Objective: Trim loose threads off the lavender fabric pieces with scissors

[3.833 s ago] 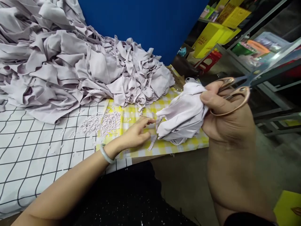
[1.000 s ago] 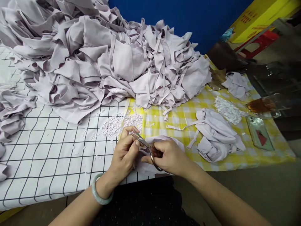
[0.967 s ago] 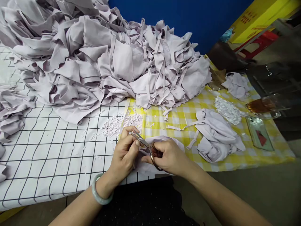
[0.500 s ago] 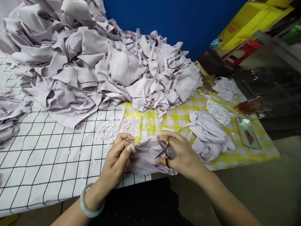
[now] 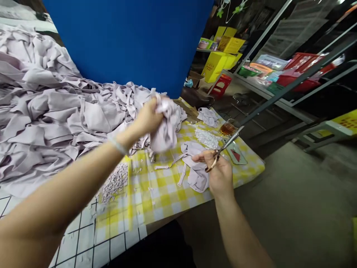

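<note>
My left hand (image 5: 150,116), blurred by motion, grips a bunched pale lilac fabric piece (image 5: 164,136) in front of the fabric heap. Scissors (image 5: 223,146) sit in my right hand (image 5: 221,171), their finger loops around my fingers and their blades pointing up and to the right. Behind my right hand lies another lilac fabric piece (image 5: 198,182), with thin straps trailing on the yellow checked cloth (image 5: 164,197). A large heap of the same fabric (image 5: 69,123) covers the left and back of the table.
Small fabric snippets (image 5: 115,182) lie near the front. A pile of white bits (image 5: 208,138), a glass of brown liquid (image 5: 228,128) and a flat clear case (image 5: 236,153) stand at the right. Behind are a blue panel (image 5: 131,44) and a metal rack (image 5: 304,106).
My left hand has lifted the fabric piece from the table's front edge toward the heap. My right hand has come off that fabric, scissors still in it. The view has swung right.
</note>
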The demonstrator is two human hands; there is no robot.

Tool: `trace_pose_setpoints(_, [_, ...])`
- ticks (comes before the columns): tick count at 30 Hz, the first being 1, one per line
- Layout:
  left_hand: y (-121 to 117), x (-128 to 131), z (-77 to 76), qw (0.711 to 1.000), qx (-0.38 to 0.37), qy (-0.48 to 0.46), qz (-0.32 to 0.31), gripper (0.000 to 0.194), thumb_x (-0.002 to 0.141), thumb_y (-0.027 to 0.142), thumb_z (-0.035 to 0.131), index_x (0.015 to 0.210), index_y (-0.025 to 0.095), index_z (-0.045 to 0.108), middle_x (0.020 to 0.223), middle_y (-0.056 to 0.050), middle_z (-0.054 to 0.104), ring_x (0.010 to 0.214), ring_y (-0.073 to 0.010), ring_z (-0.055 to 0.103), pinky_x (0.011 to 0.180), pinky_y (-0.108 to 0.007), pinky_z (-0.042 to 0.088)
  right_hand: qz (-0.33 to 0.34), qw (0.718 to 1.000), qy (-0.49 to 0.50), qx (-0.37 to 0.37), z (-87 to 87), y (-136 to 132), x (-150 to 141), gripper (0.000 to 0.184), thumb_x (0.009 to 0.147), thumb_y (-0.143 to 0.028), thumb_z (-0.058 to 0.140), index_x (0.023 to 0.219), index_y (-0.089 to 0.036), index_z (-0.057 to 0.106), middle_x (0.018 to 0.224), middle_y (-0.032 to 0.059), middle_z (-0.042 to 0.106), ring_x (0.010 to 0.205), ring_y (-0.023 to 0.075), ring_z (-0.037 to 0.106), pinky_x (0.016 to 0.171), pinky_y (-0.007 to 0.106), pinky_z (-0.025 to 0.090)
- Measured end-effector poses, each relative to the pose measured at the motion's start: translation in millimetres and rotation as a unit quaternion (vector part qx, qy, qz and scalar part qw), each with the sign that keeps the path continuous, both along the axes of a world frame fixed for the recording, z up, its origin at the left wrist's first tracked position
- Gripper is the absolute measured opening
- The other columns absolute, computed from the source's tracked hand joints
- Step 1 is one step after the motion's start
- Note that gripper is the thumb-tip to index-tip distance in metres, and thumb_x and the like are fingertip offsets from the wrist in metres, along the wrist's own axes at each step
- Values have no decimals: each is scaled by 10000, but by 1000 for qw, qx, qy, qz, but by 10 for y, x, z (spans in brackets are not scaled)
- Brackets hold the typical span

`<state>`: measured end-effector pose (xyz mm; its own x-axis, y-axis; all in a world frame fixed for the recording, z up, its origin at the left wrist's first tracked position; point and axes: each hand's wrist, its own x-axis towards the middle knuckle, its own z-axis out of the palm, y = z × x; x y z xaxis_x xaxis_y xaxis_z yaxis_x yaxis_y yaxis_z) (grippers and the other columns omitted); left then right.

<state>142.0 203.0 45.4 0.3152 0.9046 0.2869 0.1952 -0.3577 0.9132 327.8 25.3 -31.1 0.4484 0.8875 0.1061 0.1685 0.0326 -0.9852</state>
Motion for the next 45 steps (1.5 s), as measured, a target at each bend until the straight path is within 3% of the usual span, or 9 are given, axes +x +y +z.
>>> trace_pose_setpoints(3, [736, 47, 360, 977, 33, 208, 43, 338, 869, 142, 686, 1152, -26, 606, 1300, -148, 509, 1335, -402, 510, 1140, -556, 369, -63, 979, -174, -79, -185, 67, 420, 409, 729, -587, 772, 802, -201, 657, 795, 64, 690, 802, 254, 628, 783, 394, 492])
trace_pose_setpoints(6, [844, 54, 320, 956, 69, 271, 91, 218, 852, 146, 706, 995, 2, 624, 1343, -170, 444, 1387, -446, 428, 1187, -574, 284, -63, 959, -264, -81, -328, 189, 685, 411, 604, -533, 829, 725, -219, 594, 847, 75, 674, 891, 279, 600, 837, 413, 465])
trace_pose_setpoints(9, [389, 149, -81, 973, 124, 171, 94, 130, 803, 28, 679, 865, 111, 600, 1280, -148, 499, 1340, -386, 469, 1180, -524, 333, -25, 968, -239, -77, -379, 310, 796, 378, 612, -492, 798, 675, -229, 534, 762, 53, 642, 825, 255, 596, 812, 401, 465])
trace_pose_setpoints(16, [-677, 633, -1025, 976, -71, 89, -187, 168, 719, 52, 685, 850, 154, 657, 899, -38, 669, 910, -234, 657, 919, -375, 533, 34, 997, -48, 41, 79, 352, 611, 335, 724, -413, 756, 761, -238, 472, 820, 4, 617, 732, 154, 587, 676, 293, 473])
trace_pose_setpoints(23, [-1100, 257, -563, 940, -198, -63, -272, 69, 904, 205, 559, 899, 160, 610, 774, -2, 613, 677, -118, 546, 668, -245, 458, 87, 982, -21, 167, 740, 273, 313, 284, 775, -271, 751, 756, -242, 470, 830, -18, 562, 772, 142, 602, 671, 292, 469])
trace_pose_setpoints(26, [-1336, -103, -402, 917, -267, -94, -281, 158, 920, 301, 610, 969, 155, 645, 733, 22, 535, 606, -92, 425, 567, -226, 342, 107, 986, 16, 130, 621, 365, 178, 295, 743, -267, 774, 758, -237, 481, 841, -26, 588, 727, 120, 582, 629, 261, 457])
trace_pose_setpoints(31, [-1627, -429, -528, 920, -320, -70, -215, 318, 969, 417, 542, 958, 145, 707, 649, 33, 435, 604, -105, 375, 553, -244, 274, 161, 986, 12, -43, 133, 413, -48, 369, 692, -390, 837, 783, -226, 519, 856, -9, 640, 706, 138, 583, 646, 276, 479])
trace_pose_setpoints(38, [-1725, -566, -590, 875, -422, -157, -181, 258, 891, 346, 496, 773, 146, 610, 580, 49, 366, 517, -90, 278, 507, -254, 219, 304, 950, 67, -21, -342, -169, -436, 356, 755, -414, 832, 821, -238, 530, 1094, 61, 701, 1056, 237, 660, 905, 365, 515])
trace_pose_setpoints(45, [-1635, -746, -706, 975, -160, 110, -105, 172, 990, 242, 411, 974, 191, 575, 690, 30, 463, 635, -132, 418, 624, -272, 345, 209, 956, 193, -76, -163, -48, -423, 254, 705, -335, 814, 816, -217, 619, 739, -28, 580, 626, 119, 529, 562, 239, 431])
